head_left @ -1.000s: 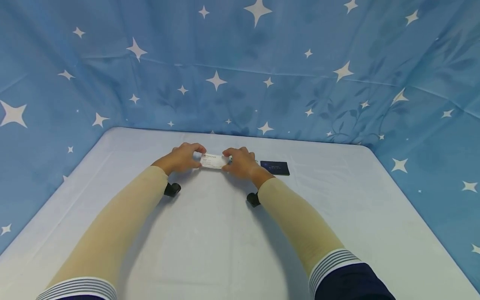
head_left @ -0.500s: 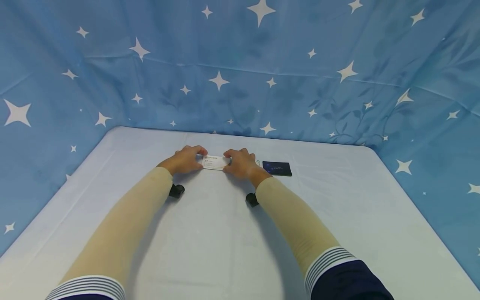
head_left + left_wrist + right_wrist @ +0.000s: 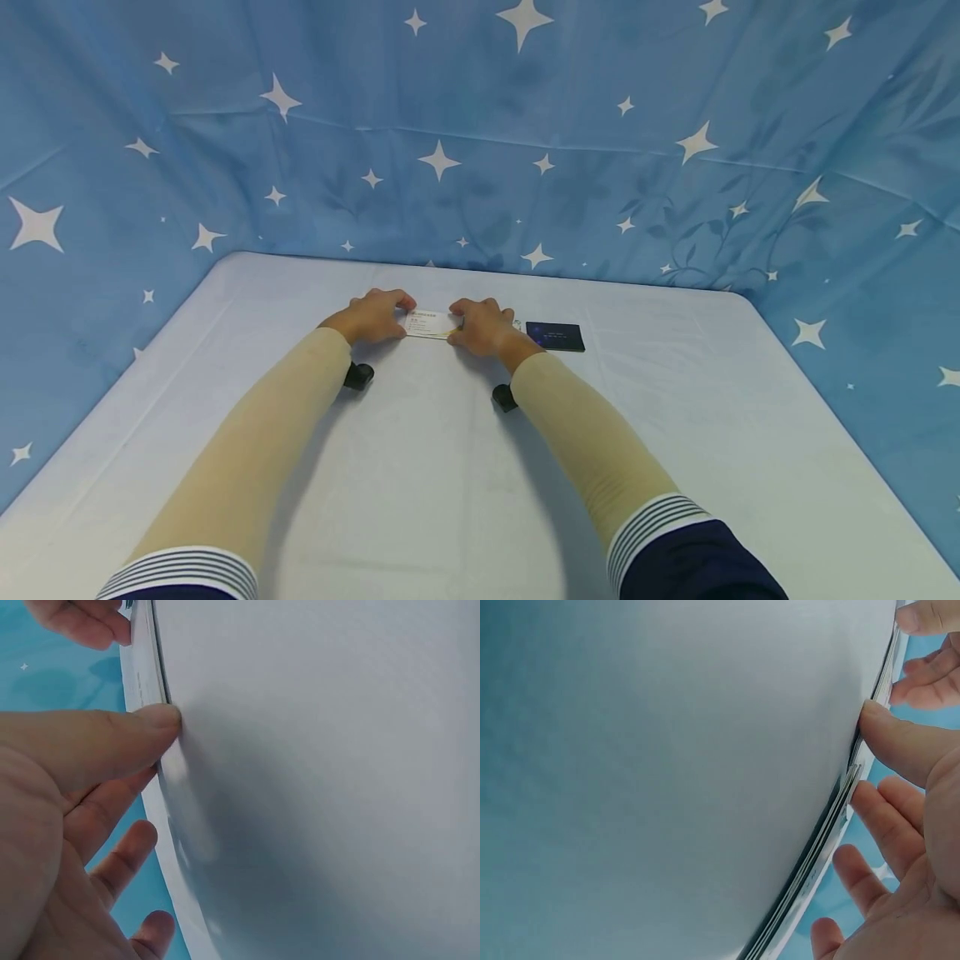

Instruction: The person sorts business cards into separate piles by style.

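**Asker:** Head view first, please. What are the hands doing?

**Describer:** Both hands are meeting near the far middle of a white desk [image 3: 450, 467]. The left hand [image 3: 371, 317] is pinching the left end of a small stack of white cards [image 3: 429, 324], and the right hand [image 3: 483, 326] is pinching the right end. The stack is sitting between them, just above or on the desk surface; I cannot tell which.

**Asker:** How far open are the hands?

**Describer:** Neither is lying flat. Each is curling around its end of the stack. In the left wrist view, the left hand's thumb [image 3: 112, 739] is pressing on the near face of the cards [image 3: 161, 795], and the other fingers are passing behind them. In the right wrist view, the right hand's thumb [image 3: 900, 742] is touching the stack's edge [image 3: 832, 840], where several thin layers are showing, and its fingers are spreading behind.

**Asker:** Anything else nearby?

**Describer:** A dark blue card [image 3: 555, 336] is lying flat on the desk just to the right of the right hand, apart from it. Blue cloth with white stars [image 3: 480, 133] is hanging behind and along both sides of the desk. Both forearms are wearing beige sleeves [image 3: 255, 450].
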`<state>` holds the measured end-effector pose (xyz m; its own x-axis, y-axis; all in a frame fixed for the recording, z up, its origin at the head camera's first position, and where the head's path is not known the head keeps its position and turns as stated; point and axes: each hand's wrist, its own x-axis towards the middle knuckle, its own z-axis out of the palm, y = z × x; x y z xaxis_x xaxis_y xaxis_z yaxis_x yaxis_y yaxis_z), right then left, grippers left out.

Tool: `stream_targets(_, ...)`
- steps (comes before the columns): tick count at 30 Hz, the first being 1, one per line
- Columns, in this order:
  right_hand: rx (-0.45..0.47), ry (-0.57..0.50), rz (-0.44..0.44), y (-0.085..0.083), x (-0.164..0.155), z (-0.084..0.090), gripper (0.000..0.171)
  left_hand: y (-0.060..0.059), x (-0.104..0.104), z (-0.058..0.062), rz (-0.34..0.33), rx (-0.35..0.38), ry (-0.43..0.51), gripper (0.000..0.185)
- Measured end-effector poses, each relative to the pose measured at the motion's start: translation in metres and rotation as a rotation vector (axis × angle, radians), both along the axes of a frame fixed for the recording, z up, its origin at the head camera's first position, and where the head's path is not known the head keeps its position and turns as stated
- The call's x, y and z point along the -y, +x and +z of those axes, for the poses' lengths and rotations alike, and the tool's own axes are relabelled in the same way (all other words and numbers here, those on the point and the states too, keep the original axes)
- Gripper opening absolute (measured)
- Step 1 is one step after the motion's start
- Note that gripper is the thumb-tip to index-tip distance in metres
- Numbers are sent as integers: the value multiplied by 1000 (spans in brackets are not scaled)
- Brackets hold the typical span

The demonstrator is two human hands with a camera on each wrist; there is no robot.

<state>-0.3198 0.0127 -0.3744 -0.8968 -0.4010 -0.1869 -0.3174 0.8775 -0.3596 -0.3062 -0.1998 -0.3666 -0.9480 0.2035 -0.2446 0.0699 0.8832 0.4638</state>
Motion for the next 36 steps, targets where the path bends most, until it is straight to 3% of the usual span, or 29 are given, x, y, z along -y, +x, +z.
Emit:
stream_targets(7, 9, -19, 2, 0, 2, -2, 57, 0, -2, 0, -37, 9, -2, 51)
stream_targets(28, 33, -39, -47, 1, 0, 3, 57, -1, -6, 6, -6, 34, 22, 49)
stream_targets(36, -7, -25, -21, 7, 1, -2, 67, 3, -6, -2, 5, 54, 36, 59)
